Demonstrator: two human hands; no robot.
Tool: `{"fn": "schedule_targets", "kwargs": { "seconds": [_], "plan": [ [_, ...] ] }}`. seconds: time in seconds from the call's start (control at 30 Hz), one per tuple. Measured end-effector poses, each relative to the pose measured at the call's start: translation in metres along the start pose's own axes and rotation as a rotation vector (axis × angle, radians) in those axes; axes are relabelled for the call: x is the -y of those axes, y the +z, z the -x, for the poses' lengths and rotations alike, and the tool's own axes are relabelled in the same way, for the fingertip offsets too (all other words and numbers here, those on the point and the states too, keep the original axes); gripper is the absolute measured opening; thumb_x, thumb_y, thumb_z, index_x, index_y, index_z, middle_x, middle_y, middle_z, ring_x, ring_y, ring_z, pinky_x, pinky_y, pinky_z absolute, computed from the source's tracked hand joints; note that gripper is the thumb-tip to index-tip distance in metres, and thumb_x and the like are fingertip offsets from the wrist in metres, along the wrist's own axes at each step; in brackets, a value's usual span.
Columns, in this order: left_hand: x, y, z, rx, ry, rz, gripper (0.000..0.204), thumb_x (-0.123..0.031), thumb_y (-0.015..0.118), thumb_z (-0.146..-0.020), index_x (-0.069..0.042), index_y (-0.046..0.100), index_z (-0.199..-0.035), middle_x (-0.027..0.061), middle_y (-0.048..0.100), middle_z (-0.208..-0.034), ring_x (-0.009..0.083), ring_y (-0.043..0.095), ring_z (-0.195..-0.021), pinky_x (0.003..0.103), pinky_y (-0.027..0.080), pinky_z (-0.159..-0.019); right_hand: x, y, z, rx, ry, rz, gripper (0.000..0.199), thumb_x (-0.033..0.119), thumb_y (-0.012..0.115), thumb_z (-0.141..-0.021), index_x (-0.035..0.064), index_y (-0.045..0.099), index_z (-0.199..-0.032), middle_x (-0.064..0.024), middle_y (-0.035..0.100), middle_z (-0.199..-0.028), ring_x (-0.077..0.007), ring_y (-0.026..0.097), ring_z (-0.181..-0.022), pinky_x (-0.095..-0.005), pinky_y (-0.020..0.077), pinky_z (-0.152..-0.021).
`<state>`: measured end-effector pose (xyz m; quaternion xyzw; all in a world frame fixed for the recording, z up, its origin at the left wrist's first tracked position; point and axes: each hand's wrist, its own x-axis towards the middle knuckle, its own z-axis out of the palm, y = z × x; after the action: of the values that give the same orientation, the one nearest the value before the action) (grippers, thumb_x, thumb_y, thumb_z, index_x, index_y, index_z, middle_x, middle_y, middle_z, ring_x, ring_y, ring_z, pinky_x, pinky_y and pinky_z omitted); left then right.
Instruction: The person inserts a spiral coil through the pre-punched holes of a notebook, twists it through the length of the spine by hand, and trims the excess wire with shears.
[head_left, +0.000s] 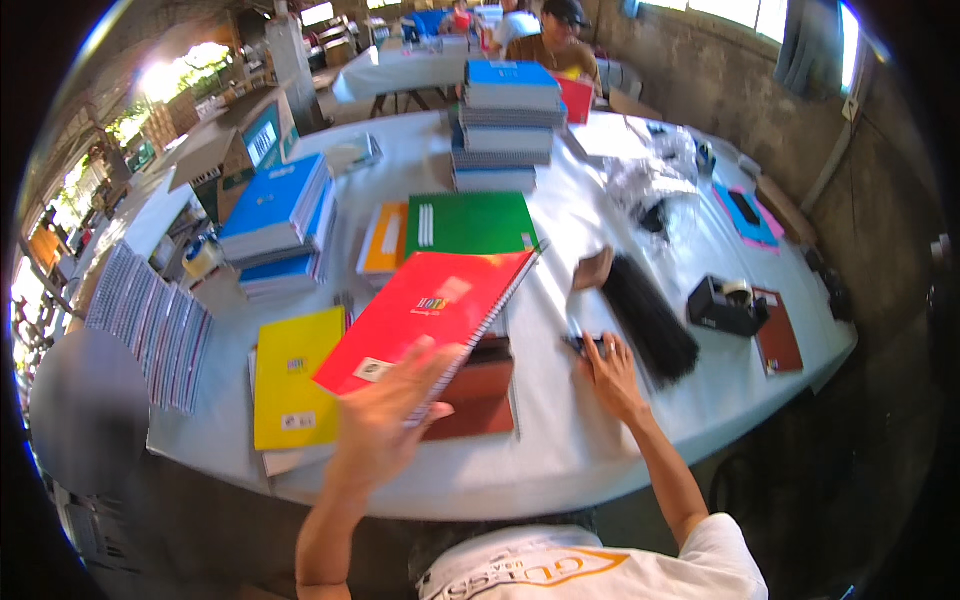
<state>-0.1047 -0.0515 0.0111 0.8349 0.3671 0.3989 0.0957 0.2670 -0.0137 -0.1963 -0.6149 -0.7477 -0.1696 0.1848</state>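
My left hand [392,405] grips a red spiral notebook [425,310] by its near edge, thumb along the coil, tilted above the table. On the tabletop, my right hand [612,375] has its fingers closed over a small dark tool [578,344], whose exact kind I cannot make out. Under the red notebook lies a brown-red notebook [470,408], partly hidden. To its left are yellow notebooks [296,380]. A green notebook [470,222] and an orange one [383,243] lie just beyond. Right of my right hand is a bundle of long thin black strands [650,318].
Tall notebook stacks [510,120] and blue notebooks [275,215] stand farther back. A row of spiral-bound notebooks [150,325] lines the left edge. At right are a black tape dispenser [727,306], a small brown notebook [777,335] and clear plastic wrap [650,175]. Another person [560,45] sits beyond.
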Motion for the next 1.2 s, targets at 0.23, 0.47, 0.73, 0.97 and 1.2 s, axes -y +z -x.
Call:
{"fn": "schedule_targets", "kwargs": {
  "seconds": [0.23,0.47,0.73,0.97,1.2],
  "plan": [
    [-0.002,0.085,0.039,-0.088,-0.149,-0.228,0.066,-0.050,0.048,-0.091,-0.012,0.042,-0.144,0.0121,0.034,-0.152,0.0398,0.024,-0.142,0.055,0.018,-0.115,0.019,-0.043,-0.001,0.128,0.177,-0.149,0.031,0.019,0.061,-0.090,0.0060,0.053,-0.117,-0.0167,0.053,-0.101,-0.0317,0.058,-0.093,-0.0489,0.0457,-0.082],
    [-0.012,0.084,0.042,0.092,-0.085,-0.521,0.057,-0.031,0.057,-0.092,-0.018,0.042,-0.145,0.0098,0.037,-0.151,0.0390,0.029,-0.140,0.054,0.022,-0.113,0.132,-0.144,0.014,-0.095,-0.202,-0.661,0.044,0.018,0.071,-0.082,0.0015,0.058,-0.120,-0.0115,0.060,-0.102,-0.0274,0.060,-0.088,-0.0394,0.0459,-0.076],
    [-0.015,0.089,0.040,0.081,-0.116,-0.479,0.062,-0.014,0.063,-0.085,-0.017,0.044,-0.144,0.0101,0.040,-0.149,0.0421,0.034,-0.137,0.055,0.025,-0.111,0.142,-0.145,0.007,-0.070,-0.242,-0.586,0.043,0.020,0.070,-0.083,0.0020,0.058,-0.121,-0.0106,0.061,-0.099,-0.0234,0.058,-0.089,-0.0364,0.0431,-0.076],
    [-0.014,0.082,0.043,0.063,-0.104,-0.470,0.069,-0.010,0.065,-0.083,-0.013,0.039,-0.146,0.0043,0.045,-0.147,0.0380,0.031,-0.140,0.053,0.026,-0.112,0.105,-0.144,-0.033,1.009,0.006,-1.382,0.030,0.023,0.051,-0.100,-0.0037,0.064,-0.105,-0.0138,0.062,-0.073,-0.0202,0.060,-0.064,-0.0325,0.0497,-0.064],
    [0.041,-0.030,0.006,-0.329,-0.473,-0.144,0.058,-0.011,0.066,-0.086,-0.020,0.048,-0.141,0.0143,0.057,-0.133,0.0304,0.055,-0.122,0.031,0.046,-0.095,0.031,-0.102,-0.068,0.436,0.079,-0.707,0.029,0.024,0.055,-0.098,-0.0014,0.061,-0.109,-0.0118,0.059,-0.079,-0.0189,0.052,-0.063,-0.0327,0.0451,-0.060]
  ]
}}
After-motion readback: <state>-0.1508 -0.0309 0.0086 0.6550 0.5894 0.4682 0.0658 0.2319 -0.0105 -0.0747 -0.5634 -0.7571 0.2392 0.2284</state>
